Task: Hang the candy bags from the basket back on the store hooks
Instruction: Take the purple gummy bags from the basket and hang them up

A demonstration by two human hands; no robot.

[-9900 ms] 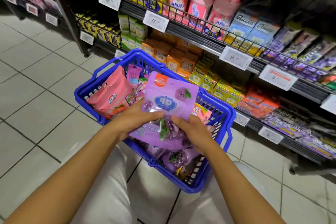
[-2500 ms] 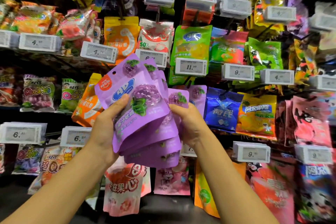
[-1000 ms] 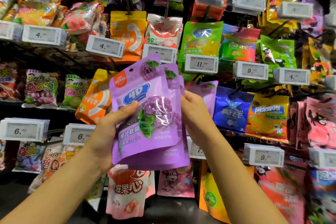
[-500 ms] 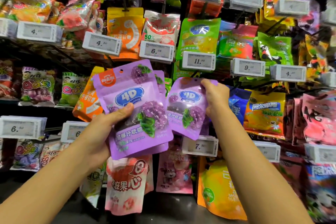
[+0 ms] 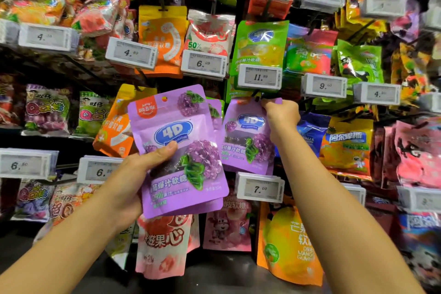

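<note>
The left hand (image 5: 133, 181) gripped a stack of purple 4D grape gummy bags (image 5: 179, 150), thumb across the front bag, held clear of the display. The right hand (image 5: 281, 114) pinched the top edge of a single purple grape bag (image 5: 247, 137) just beneath the 11.99 price tag (image 5: 260, 77); the hook itself was hidden. In the inspector's judgement, hanging was under way, with the left-hand stack outstanding.

Hanging bags (image 5: 346, 148) and price tags (image 5: 260, 77) crowd the wall (only narrow dark gaps between).
</note>
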